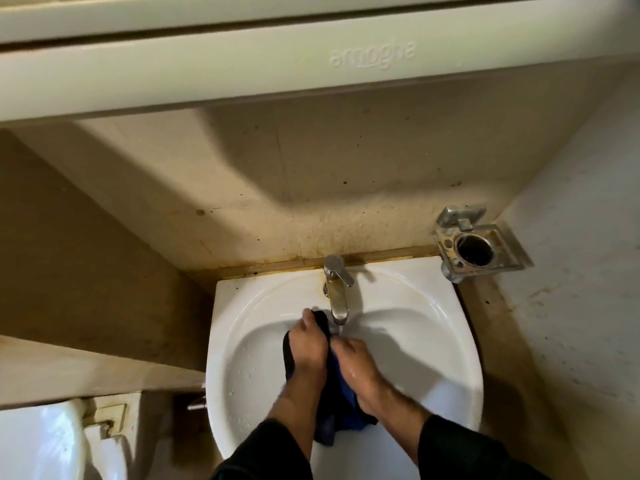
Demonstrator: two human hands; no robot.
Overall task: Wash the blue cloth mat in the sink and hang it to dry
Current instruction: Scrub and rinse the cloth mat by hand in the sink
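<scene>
The wet blue cloth mat (341,403) hangs bunched between both hands over the white sink (433,334). My left hand (308,344) grips its upper left part, with dark cloth showing at the fingertips and along the wrist. My right hand (356,362) grips the cloth just right of the left hand. Both hands sit directly below the chrome faucet (337,296), whose spout lets a thin stream of water fall onto the cloth. The cloth's lower end trails toward the sink's front edge.
A metal tumbler holder (474,244) is fixed to the wall at the right of the sink. A white toilet tank (38,441) stands at the lower left. A cream cabinet (277,64) overhangs the tiled wall above.
</scene>
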